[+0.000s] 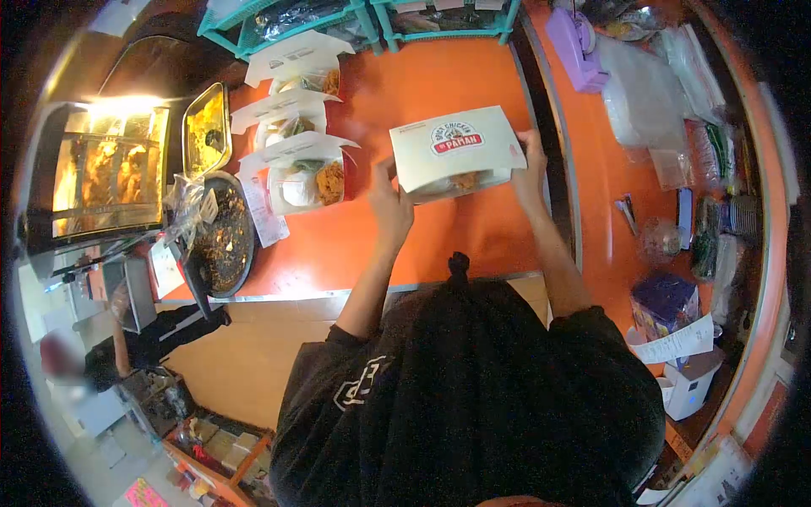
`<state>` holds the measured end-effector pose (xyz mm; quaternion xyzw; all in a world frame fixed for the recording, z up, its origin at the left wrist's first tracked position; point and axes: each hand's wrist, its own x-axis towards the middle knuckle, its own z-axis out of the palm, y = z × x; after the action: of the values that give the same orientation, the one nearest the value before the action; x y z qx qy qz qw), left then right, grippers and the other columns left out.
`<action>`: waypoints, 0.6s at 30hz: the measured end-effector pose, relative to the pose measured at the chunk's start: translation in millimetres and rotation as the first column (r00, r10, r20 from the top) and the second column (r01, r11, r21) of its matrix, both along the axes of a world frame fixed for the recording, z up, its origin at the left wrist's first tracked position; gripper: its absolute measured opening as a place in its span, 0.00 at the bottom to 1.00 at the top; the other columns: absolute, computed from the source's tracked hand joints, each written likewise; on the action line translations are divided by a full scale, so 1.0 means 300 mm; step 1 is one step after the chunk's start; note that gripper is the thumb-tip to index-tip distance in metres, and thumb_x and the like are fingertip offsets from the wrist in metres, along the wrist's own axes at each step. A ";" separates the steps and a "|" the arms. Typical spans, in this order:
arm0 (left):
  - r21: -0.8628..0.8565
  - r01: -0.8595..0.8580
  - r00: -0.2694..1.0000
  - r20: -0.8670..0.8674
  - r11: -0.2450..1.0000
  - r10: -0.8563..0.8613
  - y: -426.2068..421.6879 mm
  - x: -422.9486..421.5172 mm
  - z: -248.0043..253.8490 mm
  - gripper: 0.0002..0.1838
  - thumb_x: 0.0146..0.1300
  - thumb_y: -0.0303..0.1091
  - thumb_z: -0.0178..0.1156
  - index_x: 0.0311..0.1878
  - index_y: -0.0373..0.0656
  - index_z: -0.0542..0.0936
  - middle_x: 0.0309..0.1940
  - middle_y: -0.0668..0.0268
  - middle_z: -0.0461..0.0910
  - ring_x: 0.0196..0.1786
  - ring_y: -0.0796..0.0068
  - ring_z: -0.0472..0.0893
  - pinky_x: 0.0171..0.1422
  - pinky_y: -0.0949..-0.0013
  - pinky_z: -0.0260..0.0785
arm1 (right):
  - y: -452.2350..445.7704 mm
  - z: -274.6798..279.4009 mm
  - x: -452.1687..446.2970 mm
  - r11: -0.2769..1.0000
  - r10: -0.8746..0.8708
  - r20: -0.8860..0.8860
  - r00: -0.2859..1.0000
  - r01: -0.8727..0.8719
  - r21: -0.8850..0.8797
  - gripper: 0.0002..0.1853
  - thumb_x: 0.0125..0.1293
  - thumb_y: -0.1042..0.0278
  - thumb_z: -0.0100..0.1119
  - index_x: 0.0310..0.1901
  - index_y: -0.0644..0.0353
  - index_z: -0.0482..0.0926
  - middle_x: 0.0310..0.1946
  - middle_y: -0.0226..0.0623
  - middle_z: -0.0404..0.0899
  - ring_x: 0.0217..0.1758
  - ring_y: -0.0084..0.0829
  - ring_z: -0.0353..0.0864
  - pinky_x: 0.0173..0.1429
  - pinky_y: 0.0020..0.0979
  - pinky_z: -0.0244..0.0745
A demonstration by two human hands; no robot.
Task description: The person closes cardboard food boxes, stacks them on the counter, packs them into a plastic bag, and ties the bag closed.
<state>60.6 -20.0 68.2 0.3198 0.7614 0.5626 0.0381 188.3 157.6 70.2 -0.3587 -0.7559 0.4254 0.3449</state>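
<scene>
A white paper meal box (422,165) with a red and black chicken logo is held between my two hands above the orange counter. Its lid is folded over the top, and a gap along the near side shows some browned food inside. My left hand (393,207) grips the box's left side, with the fingers partly hidden. On the opposite side, my right hand (530,173) is closed around the right edge. Left of the box, three meal boxes stand in a row with raised lids. The nearest open box (279,198) contains white rice, something green and fried chicken.
A black pan (224,275) with dark crumbs sits at the counter's left, near a metal tray (187,156) of yellow food and a lit display case (110,173). Teal baskets (380,40) line the back. A purple tape dispenser (576,51) and plastic bags (646,93) are on the right.
</scene>
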 end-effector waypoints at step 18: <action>-0.469 0.298 0.876 -0.212 0.831 -0.433 -0.122 -0.009 0.036 0.43 0.48 0.58 0.54 0.64 0.47 0.52 0.62 0.57 0.54 0.63 0.52 0.54 0.62 0.43 0.41 | 0.033 0.036 0.124 0.779 0.541 0.305 0.784 -0.604 0.170 0.49 0.42 0.59 0.68 0.63 0.60 0.46 0.63 0.50 0.48 0.66 0.43 0.50 0.66 0.38 0.46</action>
<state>57.8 -56.6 79.1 0.5293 0.7846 0.3087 0.0947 225.6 167.5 81.0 -0.1106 -0.9138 0.3618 0.1480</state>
